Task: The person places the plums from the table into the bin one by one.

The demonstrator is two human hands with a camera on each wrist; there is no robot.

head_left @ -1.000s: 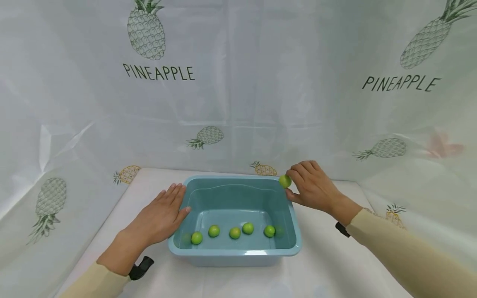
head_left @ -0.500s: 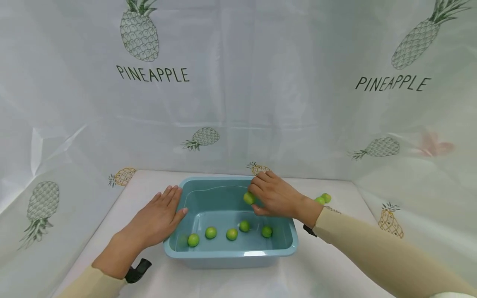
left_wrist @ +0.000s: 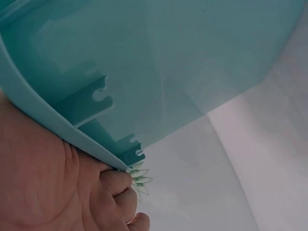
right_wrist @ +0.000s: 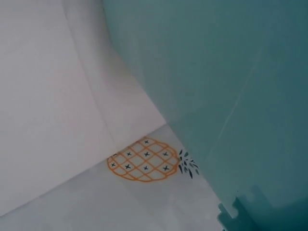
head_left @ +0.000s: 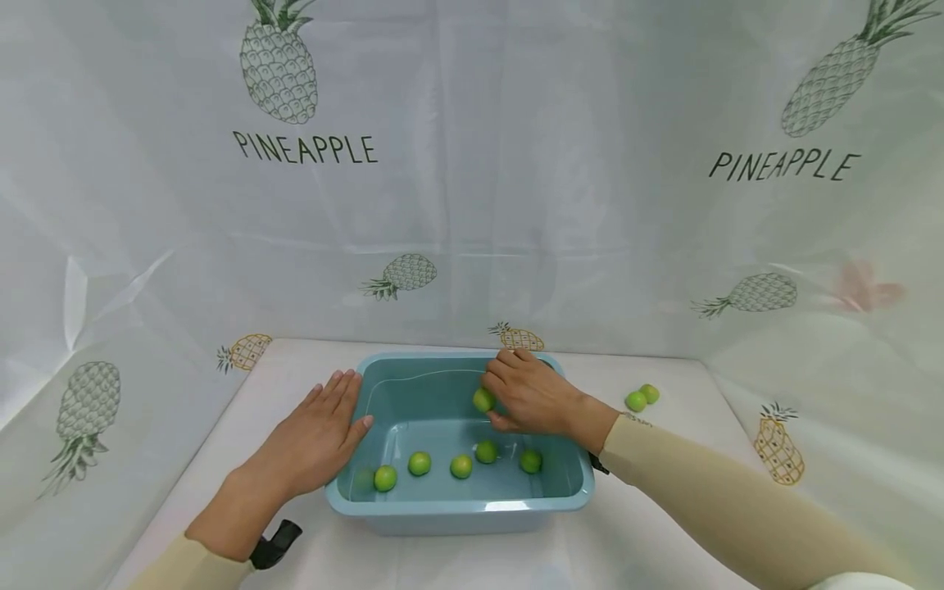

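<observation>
A blue-green plastic basin (head_left: 457, 506) stands on the white-covered table. On its floor lie several small green limes, among them one lime (head_left: 385, 478) near the left wall and another lime (head_left: 530, 460) near the right. My right hand (head_left: 531, 393) pinches a lime (head_left: 483, 400) between fingers and thumb, over the basin's back right part. My left hand (head_left: 313, 434) rests on the basin's left rim with fingers straight; the left wrist view shows its palm side against the rim (left_wrist: 57, 125). The right wrist view shows the basin's outer wall (right_wrist: 207, 86), but not the hand.
Two limes (head_left: 642, 398) lie together on the table right of the basin. A pale sheet (head_left: 472, 205) printed with pineapples hangs behind the table (head_left: 295, 360) and along its sides.
My right hand has carried the lime leftward from the basin's right rim to over its inside, then slightly lower. The two limes at the right came into sight. My left hand stays put.
</observation>
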